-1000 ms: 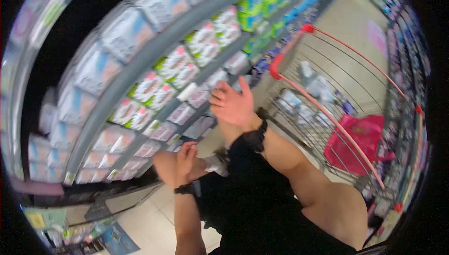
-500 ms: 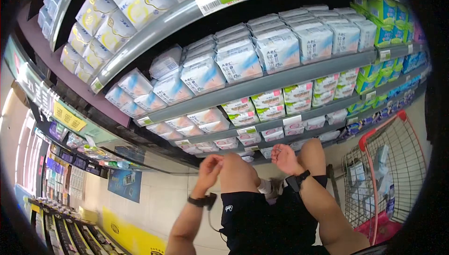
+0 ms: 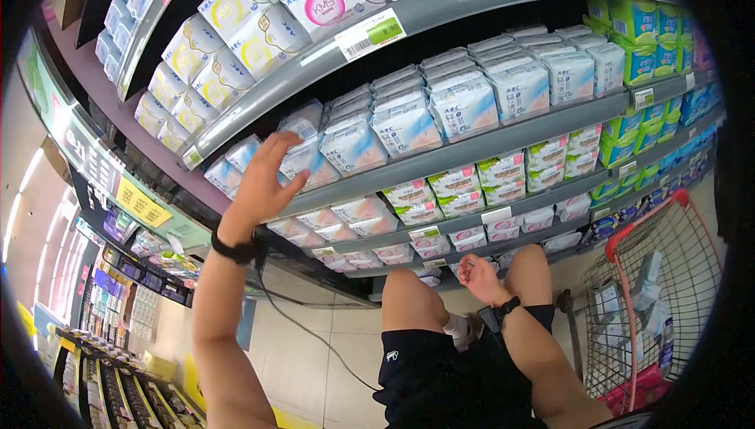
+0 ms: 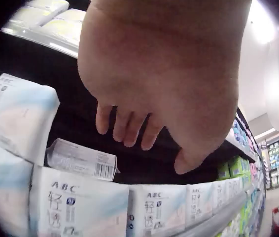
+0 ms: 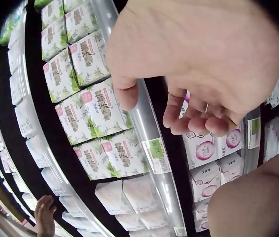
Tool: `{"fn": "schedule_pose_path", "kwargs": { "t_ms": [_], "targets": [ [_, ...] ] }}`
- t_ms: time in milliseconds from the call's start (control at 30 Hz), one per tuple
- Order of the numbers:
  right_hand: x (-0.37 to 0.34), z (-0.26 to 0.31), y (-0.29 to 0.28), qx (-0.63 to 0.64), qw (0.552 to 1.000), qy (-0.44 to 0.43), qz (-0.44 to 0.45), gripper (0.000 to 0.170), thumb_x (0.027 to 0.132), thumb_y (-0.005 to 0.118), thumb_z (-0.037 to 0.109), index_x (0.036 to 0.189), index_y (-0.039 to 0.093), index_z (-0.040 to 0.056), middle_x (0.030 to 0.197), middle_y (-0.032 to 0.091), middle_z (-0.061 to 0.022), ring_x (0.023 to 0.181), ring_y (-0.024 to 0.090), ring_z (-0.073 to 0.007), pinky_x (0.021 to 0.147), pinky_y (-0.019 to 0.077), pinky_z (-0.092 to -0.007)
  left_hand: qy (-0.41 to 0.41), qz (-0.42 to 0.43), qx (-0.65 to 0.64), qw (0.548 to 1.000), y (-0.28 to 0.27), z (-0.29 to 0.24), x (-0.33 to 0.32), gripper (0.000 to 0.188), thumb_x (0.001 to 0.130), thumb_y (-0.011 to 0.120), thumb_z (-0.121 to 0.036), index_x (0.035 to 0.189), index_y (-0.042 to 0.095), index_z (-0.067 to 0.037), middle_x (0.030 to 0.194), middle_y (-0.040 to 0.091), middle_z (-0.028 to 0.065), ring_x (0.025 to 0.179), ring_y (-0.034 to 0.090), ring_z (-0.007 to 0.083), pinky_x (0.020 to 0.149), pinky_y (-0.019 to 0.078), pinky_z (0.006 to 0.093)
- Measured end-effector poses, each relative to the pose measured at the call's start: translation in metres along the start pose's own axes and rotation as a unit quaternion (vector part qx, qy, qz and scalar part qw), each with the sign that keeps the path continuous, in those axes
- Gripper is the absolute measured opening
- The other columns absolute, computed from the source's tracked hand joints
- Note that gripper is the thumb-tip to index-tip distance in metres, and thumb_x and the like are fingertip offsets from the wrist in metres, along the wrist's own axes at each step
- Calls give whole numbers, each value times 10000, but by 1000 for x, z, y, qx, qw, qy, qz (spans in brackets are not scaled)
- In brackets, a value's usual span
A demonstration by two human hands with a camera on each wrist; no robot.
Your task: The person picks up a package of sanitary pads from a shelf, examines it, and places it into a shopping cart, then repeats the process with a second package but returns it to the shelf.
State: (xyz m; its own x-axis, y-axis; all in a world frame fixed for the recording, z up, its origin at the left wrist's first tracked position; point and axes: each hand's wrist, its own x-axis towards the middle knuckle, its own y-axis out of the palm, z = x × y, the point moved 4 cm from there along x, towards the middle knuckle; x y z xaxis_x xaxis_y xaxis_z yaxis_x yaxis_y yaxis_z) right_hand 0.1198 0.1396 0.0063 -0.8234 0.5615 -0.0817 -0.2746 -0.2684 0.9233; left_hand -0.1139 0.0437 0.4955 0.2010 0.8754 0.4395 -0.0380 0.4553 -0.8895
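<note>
My left hand (image 3: 266,181) reaches toward the left end of a shelf row of white, blue and peach sanitary pad packs (image 3: 403,126) marked ABC. Its fingers are extended and spread, with nothing held. The left wrist view has this hand (image 4: 159,74) hanging over the row, fingertips above a pack lying flat (image 4: 80,160) behind the upright front packs (image 4: 80,207). Low by my right knee, my right hand (image 3: 481,278) hangs with loosely curled fingers and holds nothing. Green-and-white packs (image 5: 100,106) appear beside it in the right wrist view.
A shopping cart (image 3: 683,197) with a red rim stands at right, several packs inside. The upper shelf edge (image 3: 275,87) juts out above the packs. A thin cable (image 3: 314,336) trails from my left wrist. My bent knees (image 3: 413,299) are close to the lower shelves.
The view has swung left to face the shelf. My left hand has risen from beside my knee to the ABC packs, its fingers straightening. The right hand stays low by the knee.
</note>
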Motion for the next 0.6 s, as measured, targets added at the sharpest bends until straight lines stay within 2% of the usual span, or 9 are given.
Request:
{"fn": "schedule_pose_path", "kwargs": {
  "t_ms": [67,167,200,300,333,433,467,567,600],
  "targets": [
    [-2,1,-4,-2,1000,-2,1,183,959,521,268,914,569,97,847,583,-35,729,507,-147,655,403,-302,34,11,23,999,4,12,22,553,803,723,-217,1266,525,11,1232,584,225,1170,548,407,993,447,416],
    [-3,3,-16,-4,1000,-7,-18,181,959,523,266,922,577,97,839,594,-38,722,514,-148,653,405,-303,38,44,95,994,15,43,47,667,828,711,-316,1349,471,23,1306,555,253,1205,532,414,1008,439,414],
    [-4,3,-18,-4,1000,-9,-23,182,960,524,267,924,581,98,832,597,-39,720,517,-148,651,407,-303,-64,107,73,990,15,47,56,740,838,701,-378,1391,430,32,1335,530,288,1227,519,420,1027,427,416],
    [-9,5,-18,-9,999,-17,-30,189,965,528,274,931,590,99,809,600,-37,709,525,-147,644,410,-300,-49,110,136,983,26,60,73,798,852,673,-461,1432,406,19,1358,509,315,1263,500,424,1064,394,410],
    [-11,6,-18,-12,999,-21,-32,192,967,529,278,933,593,100,800,600,-36,706,527,-147,641,411,-298,-167,214,74,960,23,51,80,865,843,693,-408,1495,302,3,1449,423,304,1356,418,397,1123,339,399],
    [-13,7,-19,-26,999,-32,-26,199,974,531,286,939,599,102,790,602,-30,703,529,-138,636,413,-288,45,273,119,953,49,106,77,938,827,713,-294,1551,174,-39,1541,307,264,1422,326,376,1167,273,366],
    [-15,6,-18,-33,999,-37,-21,198,975,530,286,939,599,104,792,600,-26,702,528,-135,636,413,-284,-23,336,144,931,42,87,77,959,816,662,-166,1582,87,-136,1603,192,217,1483,200,356,1215,177,383],
    [-17,6,-16,-62,997,-44,-8,193,979,524,283,938,596,109,798,595,-16,701,523,-125,635,412,-275,-48,327,305,893,28,59,82,964,780,602,-90,1587,87,-205,1602,209,206,1484,203,359,1219,175,423],
    [-17,5,-15,-76,996,-38,-5,190,980,522,281,938,595,110,799,592,-12,700,522,-122,636,412,-274,-54,317,311,894,25,55,82,970,761,588,-77,1586,94,-207,1602,211,202,1483,203,366,1219,174,433]
  ]
}}
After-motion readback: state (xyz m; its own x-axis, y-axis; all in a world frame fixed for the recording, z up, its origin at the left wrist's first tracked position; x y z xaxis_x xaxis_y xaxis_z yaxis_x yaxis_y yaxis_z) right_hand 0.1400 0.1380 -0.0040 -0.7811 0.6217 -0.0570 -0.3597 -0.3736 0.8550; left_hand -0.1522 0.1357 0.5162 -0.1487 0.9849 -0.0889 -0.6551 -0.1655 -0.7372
